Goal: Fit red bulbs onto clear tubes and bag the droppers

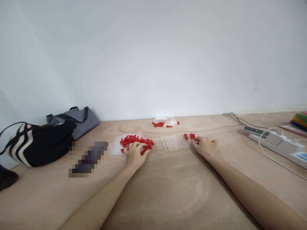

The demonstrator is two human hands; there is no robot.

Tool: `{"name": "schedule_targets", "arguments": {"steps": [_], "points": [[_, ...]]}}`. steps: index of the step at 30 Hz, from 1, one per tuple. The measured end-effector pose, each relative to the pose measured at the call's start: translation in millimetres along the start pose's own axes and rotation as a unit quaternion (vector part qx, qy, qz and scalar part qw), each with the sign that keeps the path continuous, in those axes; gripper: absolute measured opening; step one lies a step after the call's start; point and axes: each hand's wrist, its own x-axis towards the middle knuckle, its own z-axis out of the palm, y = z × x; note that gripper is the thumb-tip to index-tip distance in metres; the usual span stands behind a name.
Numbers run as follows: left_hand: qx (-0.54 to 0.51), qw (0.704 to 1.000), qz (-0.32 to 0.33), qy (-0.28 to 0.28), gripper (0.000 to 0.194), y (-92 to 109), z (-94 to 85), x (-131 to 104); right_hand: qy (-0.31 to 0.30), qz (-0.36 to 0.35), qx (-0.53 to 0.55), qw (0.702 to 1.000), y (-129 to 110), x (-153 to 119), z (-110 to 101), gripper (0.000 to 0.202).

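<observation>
My left hand (135,156) rests at the near right side of a heap of small red club-shaped pieces (130,139), thumb and fingers closed around one red piece (144,150). Under the heap lies a clear plastic bag (115,148). A row of thin pale sticks (171,143) runs side by side to the right of the heap. At the row's right end, a few red pieces (186,136) sit at the far ends of sticks. There my right hand (205,146) has its fingertips pinched together beside them; what they grip is hidden.
Farther back, several red pieces (158,124) lie by another clear bag (169,121) near the wall. At left are a blurred dark object (88,158), a black bag (51,143) and a striped bag (83,123). A power strip (278,145) with cables lies at right.
</observation>
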Motion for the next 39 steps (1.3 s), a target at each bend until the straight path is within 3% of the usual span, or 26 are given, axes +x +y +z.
{"name": "schedule_targets", "arguments": {"steps": [5, 9, 15, 21, 25, 31, 36, 39], "points": [[0.018, 1.000, 0.012, 0.002, 0.018, -4, -0.5, 3, 0.011, -0.022, 0.029, 0.999, -2, -1, 1, 0.039], [0.030, 0.998, 0.035, 0.030, 0.023, -4, 2.2, 3, -0.017, -0.027, -0.007, 0.999, -5, -1, 2, 0.036], [0.037, 0.998, 0.035, 0.033, 0.014, -3, 7.5, 8, -0.050, -0.013, -0.030, 0.998, -7, 1, 3, 0.038], [0.028, 0.999, 0.033, 0.028, 0.011, -1, 9.2, 9, -0.015, 0.003, -0.019, 1.000, -5, 3, 5, 0.034], [0.014, 0.999, 0.046, 0.022, 0.007, -1, 9.2, 9, 0.001, -0.036, -0.003, 0.999, -9, 1, 6, 0.029], [-0.003, 0.998, 0.063, 0.016, 0.005, 0, 9.9, 9, -0.044, -0.038, -0.026, 0.998, -20, 4, 5, 0.029], [-0.013, 0.997, 0.053, 0.049, 0.019, 4, 6.2, 7, -0.097, -0.010, -0.028, 0.995, -26, 12, 6, 0.030], [-0.019, 0.995, 0.080, 0.061, 0.017, 9, 1.8, 2, -0.101, 0.010, -0.021, 0.995, -28, 16, 8, 0.027]]}}
